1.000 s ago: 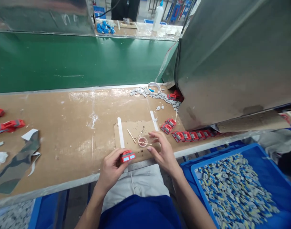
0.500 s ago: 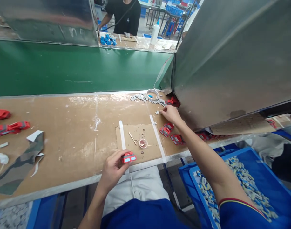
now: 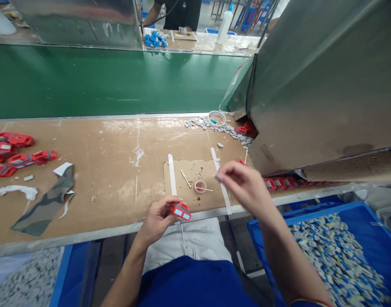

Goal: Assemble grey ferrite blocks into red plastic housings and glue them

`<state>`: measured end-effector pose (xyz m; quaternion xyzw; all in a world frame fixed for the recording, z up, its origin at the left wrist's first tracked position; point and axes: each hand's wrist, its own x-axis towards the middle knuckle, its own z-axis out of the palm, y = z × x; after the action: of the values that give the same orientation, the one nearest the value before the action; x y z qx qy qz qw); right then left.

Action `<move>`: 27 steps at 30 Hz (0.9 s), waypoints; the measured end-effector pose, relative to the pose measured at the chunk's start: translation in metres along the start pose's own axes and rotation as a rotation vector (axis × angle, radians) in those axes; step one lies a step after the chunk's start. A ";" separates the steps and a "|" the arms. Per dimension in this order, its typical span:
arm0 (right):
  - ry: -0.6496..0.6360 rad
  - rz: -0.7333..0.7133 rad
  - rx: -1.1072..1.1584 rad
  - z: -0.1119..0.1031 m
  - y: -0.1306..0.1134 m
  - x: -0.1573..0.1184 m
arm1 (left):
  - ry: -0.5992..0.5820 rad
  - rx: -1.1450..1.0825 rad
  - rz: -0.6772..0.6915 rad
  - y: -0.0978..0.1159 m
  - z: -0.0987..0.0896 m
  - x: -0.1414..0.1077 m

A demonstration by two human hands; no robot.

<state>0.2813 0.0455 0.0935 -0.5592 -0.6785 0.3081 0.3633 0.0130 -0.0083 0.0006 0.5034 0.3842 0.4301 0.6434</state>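
My left hand (image 3: 159, 219) grips a red toy vehicle shell (image 3: 181, 211) with pale windows and a grey stripe, near the table's front edge. My right hand (image 3: 246, 185) is raised over the right side of a cardboard mat (image 3: 200, 169), pinching a small grey piece (image 3: 217, 176) between thumb and fingertips. On the mat sits a little cup (image 3: 200, 186) of reddish-brown contents with a thin stick (image 3: 208, 189) across it. Beside it lies a short wooden stick (image 3: 185, 178). Many small grey pieces (image 3: 200, 122) are scattered around a white tape ring (image 3: 217, 119).
Red shells (image 3: 11, 153) lie at far left, near a camouflage-patterned strip (image 3: 50, 204). More red shells (image 3: 280, 183) line up under a metal panel (image 3: 317, 98) on the right. A green belt (image 3: 96, 83) runs behind the table. A blue bin (image 3: 368, 217) stands lower right; a person stands across.
My right hand has come from the grey pieces toward me, over the mat, with a small grey piece pinched. My left hand still holds the red shell, now turned slightly. The camera view has shifted.
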 end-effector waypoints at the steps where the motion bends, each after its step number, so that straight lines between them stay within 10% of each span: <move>1: -0.038 -0.040 0.073 0.010 -0.011 -0.020 | -0.005 -0.012 0.008 0.000 0.000 0.000; 9: -0.089 0.049 0.253 0.080 -0.008 -0.062 | -0.001 0.047 -0.059 -0.001 -0.001 0.001; 27: -0.191 -0.047 -0.009 0.076 -0.006 -0.062 | 0.013 0.308 0.009 -0.003 -0.003 -0.003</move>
<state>0.2207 -0.0170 0.0477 -0.5129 -0.7244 0.3482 0.3016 0.0095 -0.0103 -0.0031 0.5952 0.4475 0.3720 0.5542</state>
